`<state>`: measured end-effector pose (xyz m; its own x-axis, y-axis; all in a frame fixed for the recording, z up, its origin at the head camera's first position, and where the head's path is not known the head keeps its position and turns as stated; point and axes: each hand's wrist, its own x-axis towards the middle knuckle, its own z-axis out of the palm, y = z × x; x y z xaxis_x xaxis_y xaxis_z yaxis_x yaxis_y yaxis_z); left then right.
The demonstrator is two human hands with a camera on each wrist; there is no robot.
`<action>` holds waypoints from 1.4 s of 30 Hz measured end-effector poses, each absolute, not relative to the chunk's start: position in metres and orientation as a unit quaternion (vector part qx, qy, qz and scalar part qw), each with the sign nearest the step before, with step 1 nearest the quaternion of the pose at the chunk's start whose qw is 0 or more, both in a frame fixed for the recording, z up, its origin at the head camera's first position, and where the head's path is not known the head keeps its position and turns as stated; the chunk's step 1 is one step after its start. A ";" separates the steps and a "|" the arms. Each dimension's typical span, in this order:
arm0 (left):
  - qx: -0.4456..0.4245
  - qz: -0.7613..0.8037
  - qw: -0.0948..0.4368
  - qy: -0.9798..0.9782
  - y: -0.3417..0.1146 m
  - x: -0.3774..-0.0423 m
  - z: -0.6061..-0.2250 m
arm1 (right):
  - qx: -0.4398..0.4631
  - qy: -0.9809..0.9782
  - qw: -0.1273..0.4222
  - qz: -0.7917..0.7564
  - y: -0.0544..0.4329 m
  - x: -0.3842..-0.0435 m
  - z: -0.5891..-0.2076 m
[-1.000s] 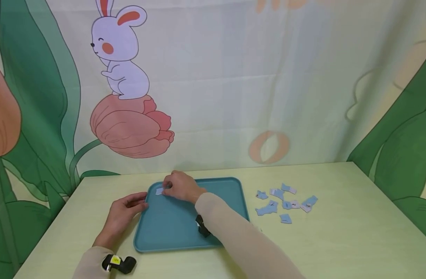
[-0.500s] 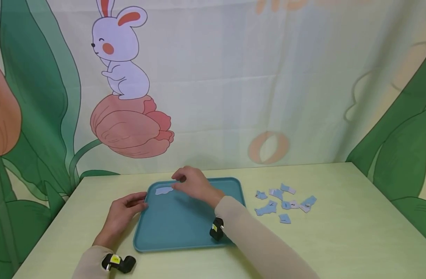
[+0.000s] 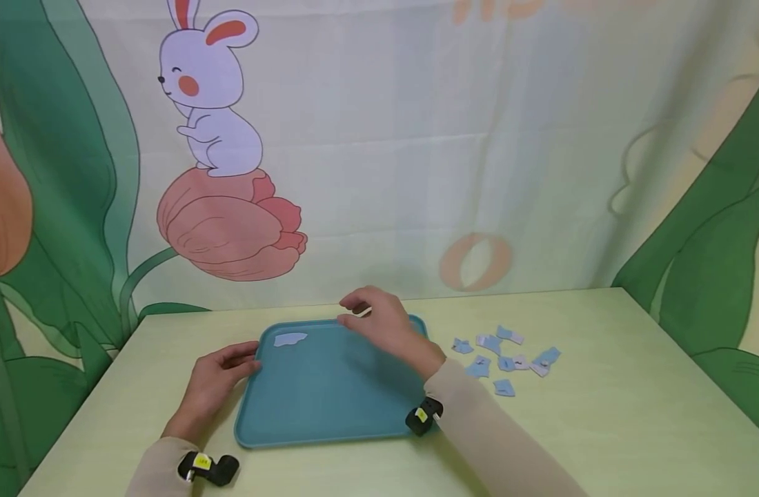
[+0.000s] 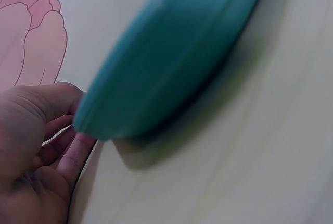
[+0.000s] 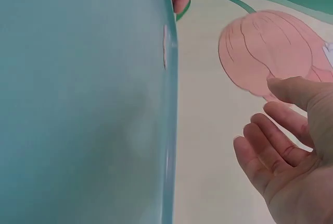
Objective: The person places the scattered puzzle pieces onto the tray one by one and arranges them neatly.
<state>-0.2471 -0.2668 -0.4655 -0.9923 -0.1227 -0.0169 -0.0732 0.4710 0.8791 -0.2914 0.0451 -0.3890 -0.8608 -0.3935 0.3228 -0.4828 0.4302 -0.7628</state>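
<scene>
My left hand (image 3: 214,383) holds the left rim of a shallow teal tray (image 3: 330,400); in the left wrist view its fingers (image 4: 75,156) reach in under the edge. A pale jigsaw strip (image 3: 290,339) lies flat near the tray's far left corner, seen thin and edge-on as the strip (image 5: 165,47) in the right wrist view. My right hand (image 3: 388,324) hovers over the tray's far right part with loosely bent fingers and nothing in them. From the right wrist, that hand (image 5: 291,146) shows its thumb apart from the other fingers.
Several loose blue and lilac puzzle pieces (image 3: 504,388) lie scattered on the pale wooden table (image 3: 603,414), right of the tray. A curtain (image 3: 379,172) printed with a rabbit and tulips hangs behind the table's far edge.
My right hand has let go of the pale strip and moved right and slightly up, leaving the strip in the tray. My left hand has stayed at the rim.
</scene>
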 end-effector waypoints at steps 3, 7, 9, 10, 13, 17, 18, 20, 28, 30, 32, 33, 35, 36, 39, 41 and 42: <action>0.060 -0.514 0.024 -0.855 -0.267 -0.247 -0.466 | 0.257 -0.841 0.060 0.473 0.058 -0.287 -0.388; 0.062 -0.518 0.023 -0.853 -0.267 -0.248 -0.466 | 0.250 -0.838 0.073 0.479 0.075 -0.283 -0.390; 0.062 -0.515 0.024 -0.854 -0.267 -0.247 -0.466 | 0.245 -0.838 0.077 0.481 0.084 -0.281 -0.392; 0.061 -0.514 0.025 -0.855 -0.267 -0.247 -0.466 | 0.243 -0.838 0.081 0.483 0.089 -0.280 -0.393; 0.060 -0.509 0.028 -0.858 -0.267 -0.246 -0.466 | 0.235 -0.837 0.085 0.487 0.101 -0.277 -0.394; 0.059 -0.509 0.027 -0.858 -0.268 -0.246 -0.466 | 0.224 -0.839 0.089 0.488 0.115 -0.274 -0.394; 0.059 -0.510 0.027 -0.858 -0.268 -0.245 -0.465 | 0.221 -0.840 0.088 0.488 0.118 -0.273 -0.394; 0.057 -0.510 0.026 -0.858 -0.268 -0.246 -0.465 | 0.213 -0.841 0.087 0.489 0.124 -0.272 -0.394; 0.057 -0.511 0.026 -0.857 -0.269 -0.246 -0.462 | 0.194 -0.847 0.097 0.486 0.147 -0.271 -0.395; 0.060 -0.514 0.024 -0.855 -0.268 -0.246 -0.462 | 0.189 -0.847 0.096 0.487 0.151 -0.270 -0.395; 0.060 -0.515 0.023 -0.855 -0.268 -0.247 -0.462 | 0.185 -0.849 0.097 0.485 0.156 -0.270 -0.396; 0.060 -0.516 0.022 -0.854 -0.267 -0.247 -0.462 | 0.182 -0.850 0.096 0.486 0.158 -0.270 -0.396; 0.060 -0.516 0.020 -0.854 -0.267 -0.248 -0.462 | 0.178 -0.853 0.097 0.481 0.162 -0.270 -0.398; 0.060 -0.516 0.019 -0.854 -0.267 -0.248 -0.462 | 0.178 -0.855 0.098 0.477 0.164 -0.271 -0.398; 0.060 -0.517 0.019 -0.854 -0.267 -0.247 -0.463 | 0.180 -0.864 0.102 0.459 0.170 -0.273 -0.401; 0.059 -0.517 0.018 -0.853 -0.267 -0.247 -0.464 | 0.179 -0.869 0.104 0.450 0.176 -0.274 -0.403; 0.058 -0.517 0.018 -0.854 -0.267 -0.247 -0.464 | 0.177 -0.871 0.104 0.447 0.179 -0.274 -0.404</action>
